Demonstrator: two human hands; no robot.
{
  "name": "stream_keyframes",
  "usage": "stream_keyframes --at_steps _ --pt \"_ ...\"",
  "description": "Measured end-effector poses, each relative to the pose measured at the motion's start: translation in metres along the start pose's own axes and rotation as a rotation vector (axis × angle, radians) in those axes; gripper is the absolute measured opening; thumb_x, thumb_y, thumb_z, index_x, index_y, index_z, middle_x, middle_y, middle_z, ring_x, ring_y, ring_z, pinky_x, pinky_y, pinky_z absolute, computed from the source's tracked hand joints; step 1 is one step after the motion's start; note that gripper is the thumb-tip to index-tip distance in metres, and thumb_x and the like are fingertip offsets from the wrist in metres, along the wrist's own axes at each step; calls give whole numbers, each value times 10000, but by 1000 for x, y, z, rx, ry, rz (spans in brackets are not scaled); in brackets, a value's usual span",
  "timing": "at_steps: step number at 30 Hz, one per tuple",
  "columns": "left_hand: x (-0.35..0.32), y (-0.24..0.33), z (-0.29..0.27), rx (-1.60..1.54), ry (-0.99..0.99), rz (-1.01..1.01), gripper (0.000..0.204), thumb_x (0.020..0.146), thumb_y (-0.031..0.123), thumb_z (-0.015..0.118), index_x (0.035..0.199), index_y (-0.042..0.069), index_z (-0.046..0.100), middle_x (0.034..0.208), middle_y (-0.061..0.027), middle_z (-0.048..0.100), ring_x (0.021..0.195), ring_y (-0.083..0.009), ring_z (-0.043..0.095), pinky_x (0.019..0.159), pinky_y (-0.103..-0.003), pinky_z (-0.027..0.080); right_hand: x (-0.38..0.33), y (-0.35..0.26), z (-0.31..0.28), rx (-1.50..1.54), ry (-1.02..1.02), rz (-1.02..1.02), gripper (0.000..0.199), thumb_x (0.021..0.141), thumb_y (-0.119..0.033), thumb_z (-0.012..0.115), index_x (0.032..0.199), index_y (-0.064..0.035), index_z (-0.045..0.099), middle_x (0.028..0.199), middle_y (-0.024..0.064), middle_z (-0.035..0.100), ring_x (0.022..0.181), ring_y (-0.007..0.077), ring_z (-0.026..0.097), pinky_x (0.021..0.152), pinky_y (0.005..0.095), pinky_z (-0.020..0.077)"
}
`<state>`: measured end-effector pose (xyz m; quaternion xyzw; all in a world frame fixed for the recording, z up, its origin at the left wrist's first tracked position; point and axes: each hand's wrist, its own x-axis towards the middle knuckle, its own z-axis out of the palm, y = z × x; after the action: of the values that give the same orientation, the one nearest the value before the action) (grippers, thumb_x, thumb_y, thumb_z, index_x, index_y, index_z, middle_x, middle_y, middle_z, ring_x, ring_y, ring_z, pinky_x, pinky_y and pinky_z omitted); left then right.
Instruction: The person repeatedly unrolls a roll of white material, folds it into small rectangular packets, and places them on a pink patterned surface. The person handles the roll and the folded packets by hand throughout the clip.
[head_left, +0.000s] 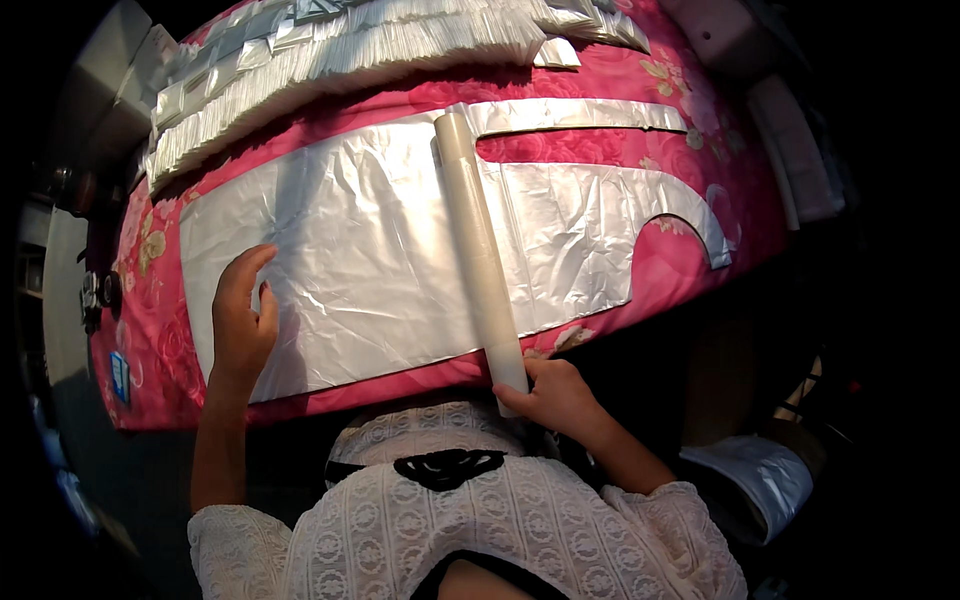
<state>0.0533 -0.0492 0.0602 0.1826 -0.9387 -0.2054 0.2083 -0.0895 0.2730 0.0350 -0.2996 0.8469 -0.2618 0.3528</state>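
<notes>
Cardboard tube [478,240] gripped at near end by right hand [556,396]; left hand [242,322] flat, fingers together, on crinkled silver sheet [370,250].

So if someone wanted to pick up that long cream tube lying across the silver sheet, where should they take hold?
Probably the cream tube near its middle, coming from above: it lies flat across the silver sheet with both long sides clear. The right hand already holds its near end.

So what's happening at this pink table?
A person is working a silver plastic sheet spread on a pink flowered cloth. Their left hand presses flat on the sheet, while the right hand grips the near end of a cream tube lying across it. Stacks of folded silver pieces line the far edge.
</notes>
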Motion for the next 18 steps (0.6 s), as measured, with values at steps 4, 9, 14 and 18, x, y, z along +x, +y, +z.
stream_keyframes --at_steps 4,9,14,18 --pt "7 69 81 -312 -112 125 472 773 -17 475 1244 -11 450 1292 -184 455 1218 -336 413 1023 -391 315 1 -2 -2 21 -36 10 377 744 -411 630 828 -44 658 724 163 629 690 324 627 654 388 495" --pt "11 88 144 -187 -146 134 569 789 48 481 1322 -64 315 1390 -232 302 1307 -361 272 1074 -432 214 2 6 -4 47 -45 -92 382 767 -424 619 848 -53 659 730 158 630 712 323 627 660 392 491" --pt "12 91 151 76 -283 136 621 803 149 457 1334 -105 262 1421 -249 228 1346 -360 181 1095 -454 132 28 -7 -34 -83 -238 -75 525 813 -510 551 776 4 655 684 171 620 695 321 620 653 397 476" --pt "11 90 152 117 -274 132 613 787 152 453 1315 -115 294 1403 -267 252 1340 -370 195 1091 -461 139 104 -26 -55 28 -77 -135 607 840 -540 492 712 31 650 652 196 614 636 313 615 629 383 473"
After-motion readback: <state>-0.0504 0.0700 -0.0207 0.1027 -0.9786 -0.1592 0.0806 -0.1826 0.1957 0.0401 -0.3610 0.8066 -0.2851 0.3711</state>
